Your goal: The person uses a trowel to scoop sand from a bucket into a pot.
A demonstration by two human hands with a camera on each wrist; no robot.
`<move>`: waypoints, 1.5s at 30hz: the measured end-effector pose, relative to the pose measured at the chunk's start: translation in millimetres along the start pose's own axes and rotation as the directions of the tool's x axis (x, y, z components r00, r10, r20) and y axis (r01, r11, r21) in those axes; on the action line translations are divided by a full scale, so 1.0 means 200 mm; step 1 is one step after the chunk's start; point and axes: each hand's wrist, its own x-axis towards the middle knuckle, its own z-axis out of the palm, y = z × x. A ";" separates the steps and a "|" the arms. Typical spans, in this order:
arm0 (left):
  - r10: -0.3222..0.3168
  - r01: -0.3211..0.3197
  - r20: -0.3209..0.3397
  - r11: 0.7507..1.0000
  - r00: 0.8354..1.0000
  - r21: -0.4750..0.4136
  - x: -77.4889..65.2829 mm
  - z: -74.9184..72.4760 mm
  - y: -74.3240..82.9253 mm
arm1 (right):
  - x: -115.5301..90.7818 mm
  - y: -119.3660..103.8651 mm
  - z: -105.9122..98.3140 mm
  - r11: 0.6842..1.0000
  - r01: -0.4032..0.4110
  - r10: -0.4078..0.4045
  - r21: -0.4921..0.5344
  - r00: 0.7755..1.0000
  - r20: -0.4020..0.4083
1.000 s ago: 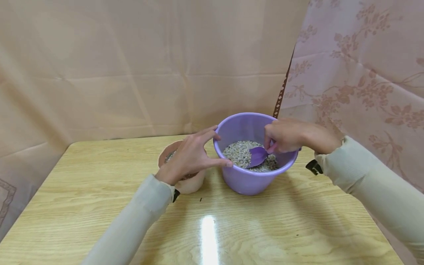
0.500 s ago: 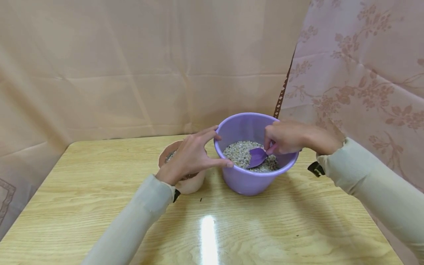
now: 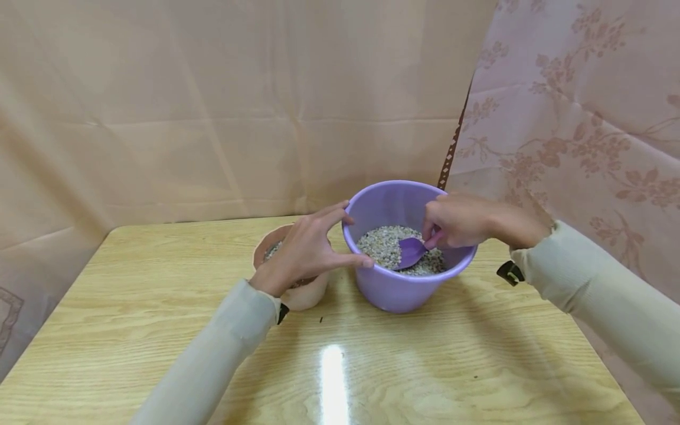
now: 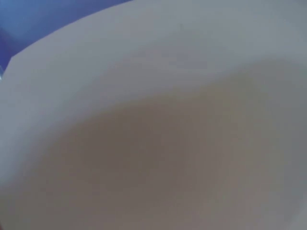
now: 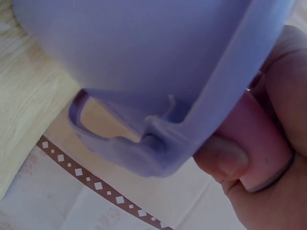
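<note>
A light purple bucket (image 3: pixel 406 292) stands on the table, part filled with pale, speckled gravel (image 3: pixel 383 243). My left hand (image 3: pixel 310 248) holds its left rim, fingertips hooked over the edge and thumb stretched along the near side. In my right hand (image 3: pixel 459 221) is the handle of a small purple trowel (image 3: pixel 411 254), whose blade lies in the gravel. The right wrist view shows fingers and thumb wrapped round its pink handle (image 5: pixel 259 141), beside the bucket wall. Behind my left hand is a clay-coloured pot (image 3: pixel 308 297) with some gravel inside, largely covered by that hand.
The bucket's carrying handle (image 5: pixel 103 139) hangs by its lug on the right side. Wood-grain table (image 3: pixel 159 319) extends to the left and in front, with a few dark specks. Beige cloth (image 3: pixel 239 106) hangs behind, and flowered cloth (image 3: pixel 584 136) on the right.
My right wrist has shifted slightly to the right, and the trowel blade has moved a touch to the left in the gravel. The left hand and bucket hold nearly still.
</note>
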 end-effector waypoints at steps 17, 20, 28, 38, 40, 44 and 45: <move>-0.001 0.001 0.004 1.000 1.000 0.004 0.00 0.00 -0.01 | 0.03 0.04 0.09 0.996 0.061 -0.056 0.063 0.996 -0.070; -0.006 0.006 0.006 1.000 1.000 0.003 0.00 -0.01 -0.01 | 0.03 0.04 0.10 0.996 0.061 -0.056 0.064 0.995 -0.083; -0.012 0.012 0.009 1.000 1.000 -0.012 -0.01 -0.01 -0.01 | 0.04 0.05 0.11 0.995 0.061 -0.054 0.074 0.993 -0.102; -0.004 0.004 -0.002 1.000 1.000 -0.013 -0.01 -0.01 -0.01 | 0.04 0.04 0.12 0.995 0.042 -0.031 0.095 0.993 -0.111; -0.003 0.003 -0.004 1.000 1.000 -0.015 -0.01 -0.01 -0.01 | 0.03 0.04 0.12 0.994 0.036 -0.024 0.103 0.993 -0.113; -0.005 0.005 -0.002 1.000 1.000 -0.015 -0.01 -0.01 -0.01 | 0.03 0.04 0.12 0.994 0.034 -0.021 0.106 0.993 -0.116; -0.005 0.005 -0.002 1.000 1.000 -0.014 -0.01 -0.01 -0.01 | 0.03 0.04 0.12 0.994 0.036 -0.023 0.107 0.993 -0.117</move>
